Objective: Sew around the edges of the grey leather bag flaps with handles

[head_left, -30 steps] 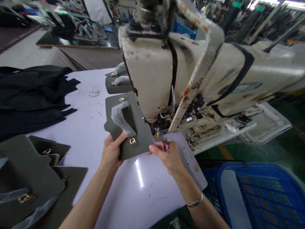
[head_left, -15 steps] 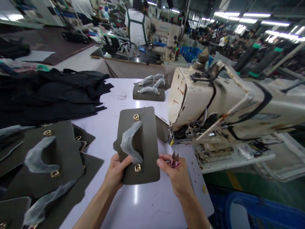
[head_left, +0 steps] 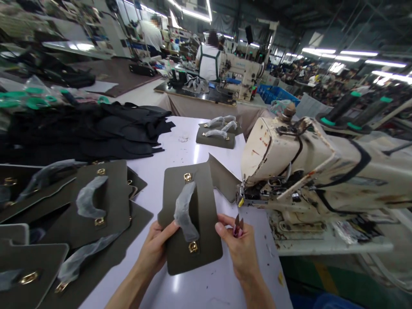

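Note:
A grey bag panel with a wrapped handle and gold buckles is held above the white table. My left hand grips its lower left edge, thumb on the handle's wrap. My right hand pinches the panel's right edge and also holds small pink thread snips, points up. The cream sewing machine stands just right of the panel.
Several matching grey panels with wrapped handles lie at the left. Black fabric pieces are stacked at the back left. More finished panels sit at the table's far end. Two people work at machines in the background.
The panel has come away from under the sewing machine's head toward me, and my view has lifted to take in the room. Both hands keep their grips.

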Motion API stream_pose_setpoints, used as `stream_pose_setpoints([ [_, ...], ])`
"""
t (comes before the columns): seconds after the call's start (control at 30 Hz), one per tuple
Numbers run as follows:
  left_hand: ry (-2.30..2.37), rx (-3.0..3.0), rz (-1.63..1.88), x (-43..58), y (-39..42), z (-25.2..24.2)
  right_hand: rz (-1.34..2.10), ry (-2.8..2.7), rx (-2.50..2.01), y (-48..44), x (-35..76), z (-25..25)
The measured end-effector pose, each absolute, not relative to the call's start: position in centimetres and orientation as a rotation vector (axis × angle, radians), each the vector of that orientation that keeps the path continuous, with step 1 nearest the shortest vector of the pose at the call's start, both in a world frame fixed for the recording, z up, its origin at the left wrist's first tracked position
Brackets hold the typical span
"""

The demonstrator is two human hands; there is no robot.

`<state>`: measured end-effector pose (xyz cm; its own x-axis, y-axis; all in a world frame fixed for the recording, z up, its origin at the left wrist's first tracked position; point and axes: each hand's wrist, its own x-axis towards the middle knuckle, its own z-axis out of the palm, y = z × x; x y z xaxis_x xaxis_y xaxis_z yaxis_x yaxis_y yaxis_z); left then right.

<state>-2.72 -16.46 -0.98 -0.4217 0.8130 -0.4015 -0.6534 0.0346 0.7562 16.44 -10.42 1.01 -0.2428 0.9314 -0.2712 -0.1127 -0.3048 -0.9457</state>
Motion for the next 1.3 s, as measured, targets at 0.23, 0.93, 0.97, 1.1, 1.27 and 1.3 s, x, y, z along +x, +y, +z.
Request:
stream_pose_setpoints([
  [0.23, 1.163, 0.203, 1.706, -2.9, -18.2, -1.0, 1.691, -1.178, -1.229, -10.8, 16.0, 0.7],
  [0.93, 1.194, 0.078, 1.779, -2.2, -22.8, 1.2, 1.840, -1.288, -1.172, -13.3, 15.7, 2.5],
  [0.97, 1.208, 0.097, 1.771, -2.1, -22.8, 1.3, 1.790, -1.308, -1.184, -13.4, 15.8, 2.6],
  [1.1, 1.316, 0.214, 1.770, -1.3, -23.3, 1.7, 1.624, -1.429, -1.152, -13.8, 15.6, 3.1],
  [1.27, 1.309, 0.387, 1.740, 2.0, -24.8, 2.5, 1.773, -1.496, -0.984, -15.7, 15.0, 3.2],
  [1.3, 1.257, 0.425, 1.712, 2.7, -25.0, 2.3, 1.773, -1.487, -1.015, -16.1, 15.1, 3.1],
])
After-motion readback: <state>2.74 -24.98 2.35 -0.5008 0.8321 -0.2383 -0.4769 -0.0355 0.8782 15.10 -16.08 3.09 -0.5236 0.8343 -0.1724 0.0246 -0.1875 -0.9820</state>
